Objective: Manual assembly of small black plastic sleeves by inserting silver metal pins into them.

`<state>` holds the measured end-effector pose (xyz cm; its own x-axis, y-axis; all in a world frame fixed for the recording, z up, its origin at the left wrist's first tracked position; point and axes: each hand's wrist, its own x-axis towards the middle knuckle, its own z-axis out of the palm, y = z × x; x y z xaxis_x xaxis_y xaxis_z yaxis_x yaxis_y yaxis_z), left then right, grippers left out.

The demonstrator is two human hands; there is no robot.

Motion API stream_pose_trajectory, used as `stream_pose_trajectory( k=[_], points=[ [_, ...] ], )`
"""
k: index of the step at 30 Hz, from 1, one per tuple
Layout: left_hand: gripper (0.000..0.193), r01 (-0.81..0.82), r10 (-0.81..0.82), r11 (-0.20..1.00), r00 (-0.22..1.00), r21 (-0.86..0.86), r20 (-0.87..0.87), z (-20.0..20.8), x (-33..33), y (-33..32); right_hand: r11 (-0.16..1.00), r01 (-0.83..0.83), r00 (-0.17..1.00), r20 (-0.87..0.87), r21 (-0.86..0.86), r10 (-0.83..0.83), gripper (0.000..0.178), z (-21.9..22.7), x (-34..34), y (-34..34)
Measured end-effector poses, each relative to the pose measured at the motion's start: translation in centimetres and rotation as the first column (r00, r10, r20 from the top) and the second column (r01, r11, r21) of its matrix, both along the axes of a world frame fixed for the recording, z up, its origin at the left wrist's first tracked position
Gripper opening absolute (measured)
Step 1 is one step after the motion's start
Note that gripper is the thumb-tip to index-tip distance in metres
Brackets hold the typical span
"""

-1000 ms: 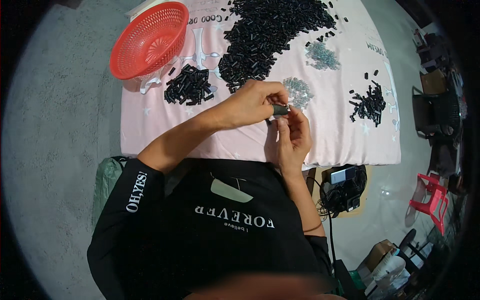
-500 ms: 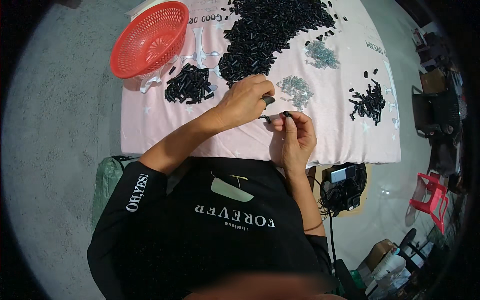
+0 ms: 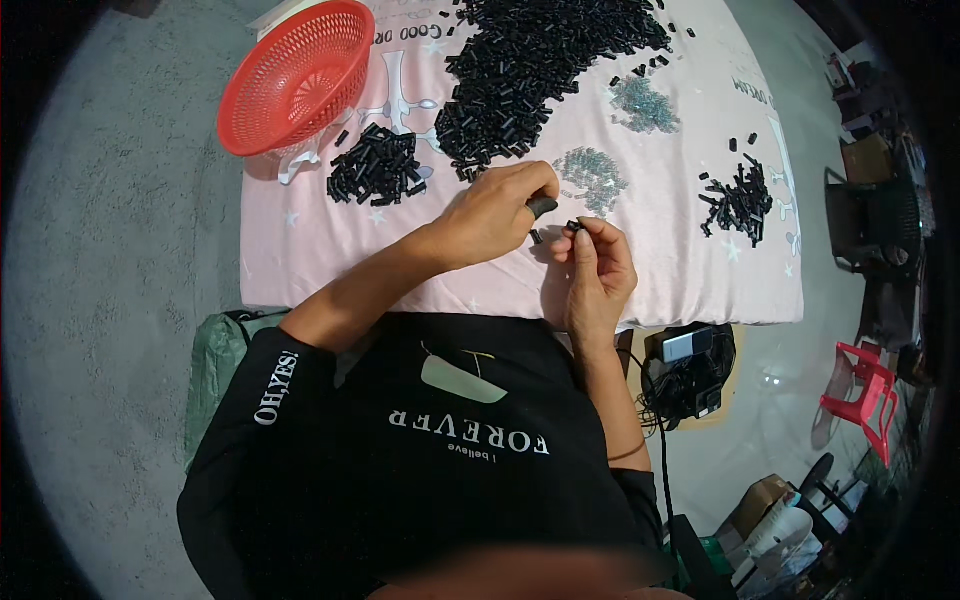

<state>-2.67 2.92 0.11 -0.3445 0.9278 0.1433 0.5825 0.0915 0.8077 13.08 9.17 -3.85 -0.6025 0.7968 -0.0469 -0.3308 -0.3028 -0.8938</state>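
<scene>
Pink cloth (image 3: pixel 420 270) is being partly covered by black tubes (image 3: pixel 530 75); a black piece (image 3: pixel 574 226) is being pinched in right-hand fingers (image 3: pixel 584 256); left-hand fingers (image 3: pixel 543 179) are being held curled, their grip unclear.

small black piece (image 3: pixel 573 226) (partly hidden), pinched in right fingers (image 3: pixel 606 235), short black tube (image 3: pixel 536 237), lying nearby

The black pieces (image 3: pixel 505 100) look plastic and glossy, the basket (image 3: pixel 300 85) plastic, the tablecloth (image 3: pixel 690 265) matt cloth.

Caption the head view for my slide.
Right hand pinches a small black part, left hand nearby, over pink printed cloth.
</scene>
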Motion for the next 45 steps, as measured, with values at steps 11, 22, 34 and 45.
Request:
stream_pose_trajectory(
  k=[11,22,34,45],
  points=[
    [0.023,0.082,-0.085,0.994,0.996,0.074,0.037,1.0,1.5,-0.7,0.994,-0.030,0.992,-0.125,-0.101,0.017,0.016,-0.9,0.3,0.7],
    [0.023,0.121,-0.121,0.989,0.993,0.083,0.003,1.1,2.0,-0.8,0.983,-0.087,0.981,-0.183,-0.163,0.056,0.020,-1.1,0.6,0.9],
    [0.021,0.097,-0.108,0.992,0.985,0.085,0.132,1.7,0.9,-0.3,0.987,-0.142,0.990,-0.014,-0.070,0.141,0.029,0.0,0.7,1.1],
    [0.018,0.136,-0.139,0.987,0.990,0.088,0.019,1.5,0.9,0.2,0.989,-0.141,0.989,-0.050,-0.040,0.139,0.017,-0.3,0.7,1.0]
  ],
)
